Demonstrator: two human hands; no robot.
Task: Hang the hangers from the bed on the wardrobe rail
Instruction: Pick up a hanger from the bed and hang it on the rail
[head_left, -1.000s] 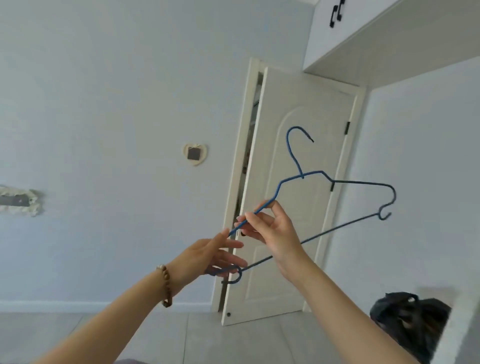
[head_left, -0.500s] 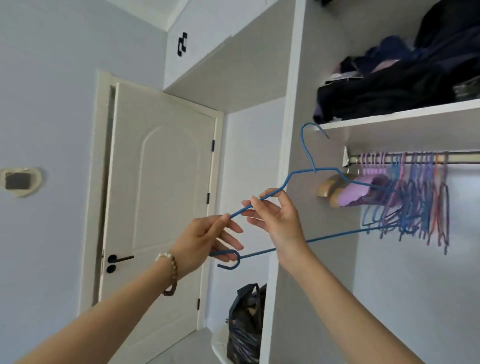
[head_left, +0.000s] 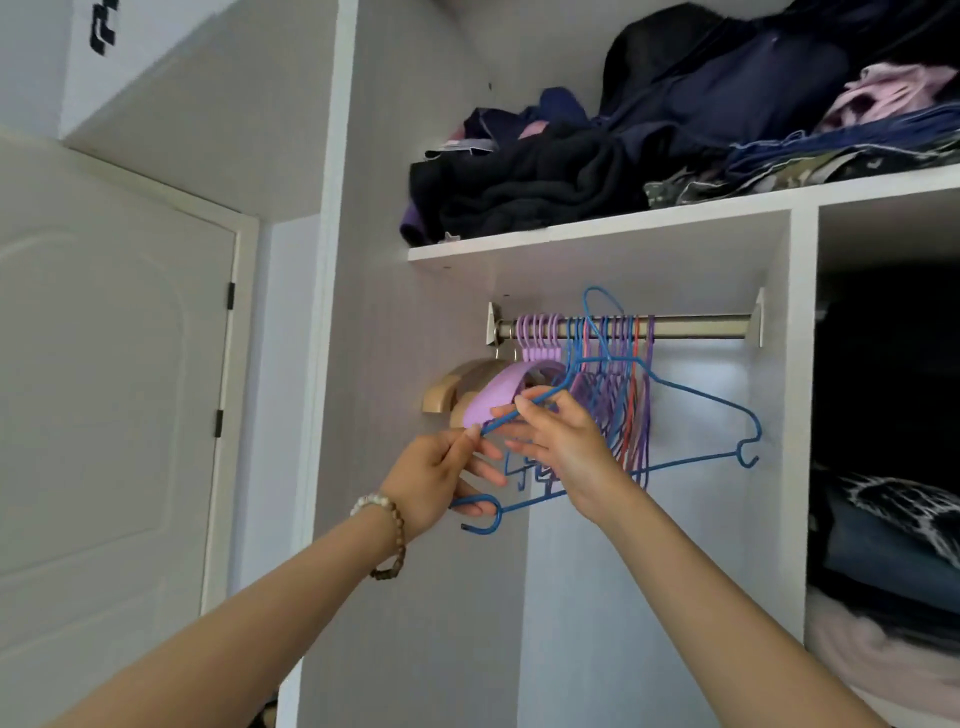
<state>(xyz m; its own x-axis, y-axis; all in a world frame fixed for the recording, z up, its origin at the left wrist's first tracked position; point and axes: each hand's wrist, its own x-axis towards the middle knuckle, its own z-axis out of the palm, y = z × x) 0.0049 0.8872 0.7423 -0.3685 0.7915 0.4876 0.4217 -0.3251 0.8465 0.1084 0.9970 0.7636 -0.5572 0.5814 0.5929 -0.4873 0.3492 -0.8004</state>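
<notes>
Head view, looking up into an open wardrobe. Holding a blue wire hanger (head_left: 701, 399) in both hands, level with the row already hung. Pinching the low end of its near shoulder between thumb and forefinger of the left hand (head_left: 441, 478), leaving the other fingers loosely spread, with the hanger's small end hook curling just below the palm. Curling the fingers of the right hand (head_left: 563, 441) round the same shoulder wire a little higher up, back of the hand turned to the camera. Wearing a beaded bracelet (head_left: 388, 538) on the left wrist. Holding the hanger's top hook up at the metal rail (head_left: 696, 327), its curve showing just above the bar; not being able to tell whether it is resting on the rail. Facing a row of thin hangers (head_left: 618, 395) in purple, blue and red crowding the rail's left half, directly behind the hands. Seeing a padded lilac hanger (head_left: 493, 400) and a wooden hanger (head_left: 441, 397) at the row's far left end. Looking past them to a shelf (head_left: 597, 231) above the rail, loaded with dark clothes (head_left: 545, 176), and to a white door (head_left: 104, 389) at the left.
</notes>
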